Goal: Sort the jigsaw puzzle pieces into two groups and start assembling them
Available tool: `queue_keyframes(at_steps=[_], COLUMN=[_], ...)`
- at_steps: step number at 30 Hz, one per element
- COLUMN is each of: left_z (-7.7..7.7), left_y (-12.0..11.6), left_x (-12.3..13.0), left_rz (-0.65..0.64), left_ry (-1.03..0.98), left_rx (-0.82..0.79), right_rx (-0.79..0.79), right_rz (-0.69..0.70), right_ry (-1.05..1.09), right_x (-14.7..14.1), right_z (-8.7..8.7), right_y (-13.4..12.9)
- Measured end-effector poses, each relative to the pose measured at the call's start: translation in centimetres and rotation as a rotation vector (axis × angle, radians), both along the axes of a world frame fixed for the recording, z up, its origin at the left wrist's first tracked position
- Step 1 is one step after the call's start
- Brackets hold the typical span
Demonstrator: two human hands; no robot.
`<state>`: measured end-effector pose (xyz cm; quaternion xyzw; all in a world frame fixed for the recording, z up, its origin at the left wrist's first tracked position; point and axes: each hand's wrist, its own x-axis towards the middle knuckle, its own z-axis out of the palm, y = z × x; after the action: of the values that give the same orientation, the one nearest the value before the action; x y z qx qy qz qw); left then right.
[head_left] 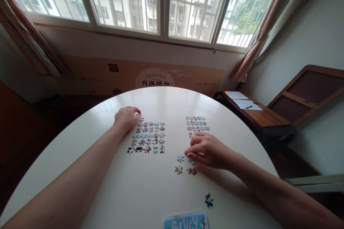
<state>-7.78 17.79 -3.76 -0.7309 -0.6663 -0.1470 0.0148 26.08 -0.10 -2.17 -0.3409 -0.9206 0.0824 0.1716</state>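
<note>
Rows of small puzzle pieces (152, 136) lie on the white round table (129, 189), left of its middle. My left hand (127, 117) rests at the upper left corner of these rows, fingers curled; what they hold, if anything, is hidden. A second block of pieces (198, 123) lies to the right. Just below that block is my right hand (202, 149), its fingers bent and partly spread above a few loose pieces (178, 169); whether it grips a piece cannot be made out. One dark blue piece (209, 200) lies apart, nearer the front.
A blue box or card with lettering (186, 222) lies at the table's front edge. At the right stands a wooden bench (264, 116) with papers (245, 104) and a pen. Beyond the table are a printed cardboard panel (182, 75) and windows.
</note>
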Motion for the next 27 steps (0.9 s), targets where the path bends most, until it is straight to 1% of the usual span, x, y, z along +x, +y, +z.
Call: queue_keyframes(at_steps=[3,5,7,9,11,13,16,19,22,24,27], left_z=[0.1,0.1,0.1,0.2,0.2,0.1,0.1,0.1,0.0,0.0,0.0], left_y=[0.0,-0.1,-0.1,-0.2,-0.2,-0.2,-0.1,-0.1,-0.1,0.0,0.0], left_x=[0.0,0.0,0.0,0.0,0.0,0.0,0.0,0.0,0.0,-0.1,-0.1], left_rz=[-0.004,-0.005,-0.002,-0.002,-0.005,-0.007,-0.005,-0.002,-0.003,-0.013,-0.015], left_ry=[0.002,0.003,0.004,0.006,0.007,0.005,0.003,0.003,-0.001,-0.006,-0.010], left_rx=[-0.006,-0.007,-0.009,-0.007,-0.002,0.003,0.007,0.008,0.006,0.006,0.009], right_rx=[0.012,0.011,-0.003,-0.020,-0.029,-0.029,-0.054,-0.189,-0.307,-0.333,-0.330], right_rz=[-0.037,0.002,0.072,0.096,0.052,-0.027,-0.143,-0.239,-0.279,-0.302,-0.332], right_ry=[0.013,0.005,-0.025,-0.059,-0.083,-0.101,-0.118,-0.133,-0.178,-0.179,-0.123], right_x=[0.3,0.1,-0.4,-0.8,-1.0,-0.6,1.0,3.4,5.7,6.8,7.5], right_z=[0.3,0.4,0.5,0.6,0.7,0.8,1.4,2.4,3.0,3.0,2.9], right_y=[0.0,-0.2,-0.5,-0.7,-0.7,-0.5,-0.1,0.2,0.3,0.5,0.7])
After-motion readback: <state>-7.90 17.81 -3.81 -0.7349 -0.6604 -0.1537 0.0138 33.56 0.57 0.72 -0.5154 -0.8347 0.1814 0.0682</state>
